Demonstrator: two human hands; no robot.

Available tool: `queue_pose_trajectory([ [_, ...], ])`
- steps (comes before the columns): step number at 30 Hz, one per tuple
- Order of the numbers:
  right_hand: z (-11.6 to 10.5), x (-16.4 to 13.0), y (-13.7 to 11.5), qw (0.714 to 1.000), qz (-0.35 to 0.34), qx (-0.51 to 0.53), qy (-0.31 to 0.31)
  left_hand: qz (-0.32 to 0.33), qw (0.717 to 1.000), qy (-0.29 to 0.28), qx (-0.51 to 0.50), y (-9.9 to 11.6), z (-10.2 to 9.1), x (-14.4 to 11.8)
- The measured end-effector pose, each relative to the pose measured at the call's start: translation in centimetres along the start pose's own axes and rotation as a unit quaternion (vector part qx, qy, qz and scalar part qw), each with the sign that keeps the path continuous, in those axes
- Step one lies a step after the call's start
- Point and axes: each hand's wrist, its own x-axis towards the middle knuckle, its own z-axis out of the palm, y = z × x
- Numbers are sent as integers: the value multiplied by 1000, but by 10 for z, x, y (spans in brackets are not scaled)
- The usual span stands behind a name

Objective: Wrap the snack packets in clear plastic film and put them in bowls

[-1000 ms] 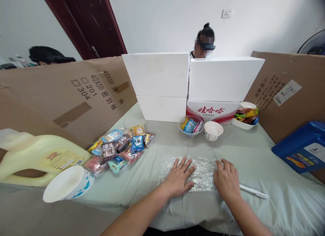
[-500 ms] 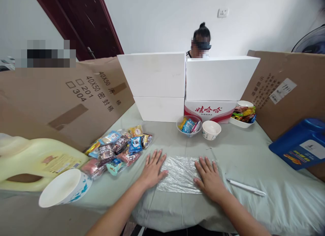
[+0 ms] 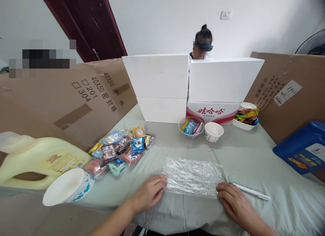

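Cardboard panel (image 3: 76, 94) far left, printed "40X50", "201", "304" | snack packets (image 3: 119, 148) | left hand (image 3: 148, 193) pinching near-left corner of plastic sheet (image 3: 193, 175), flat on cloth, centre near | red-white carton (image 3: 212, 111), Chinese lettering, far | right hand (image 3: 235, 204) pinching near-right corner | white pen (image 3: 251, 192) just right.

Bare tabletop (image 3: 243, 151) beyond plastic sheet (image 3: 193, 175); snack packets (image 3: 119, 149) crowd left, pen (image 3: 251, 191) lies right, bowls (image 3: 213, 131) behind.
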Motion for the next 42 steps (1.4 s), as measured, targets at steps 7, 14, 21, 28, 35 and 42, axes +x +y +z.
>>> queue_pose_trajectory([
  [7,1,40,0,975,218,39,26,-258,963,-2,73,-4,-5,46],
  [14,24,65,5,946,298,-129,-2,-320,927,-35,193,-13,18,76],
  [21,27,68,4,933,311,-179,-7,-316,920,-55,227,-13,25,74],
  [28,17,72,3,935,292,-199,6,-327,913,-35,242,-2,14,77],
  [35,39,88,-43,986,26,-160,51,-204,959,35,192,41,47,83],
  [42,56,74,-20,982,107,-138,-66,-220,960,-71,156,24,73,75],
])
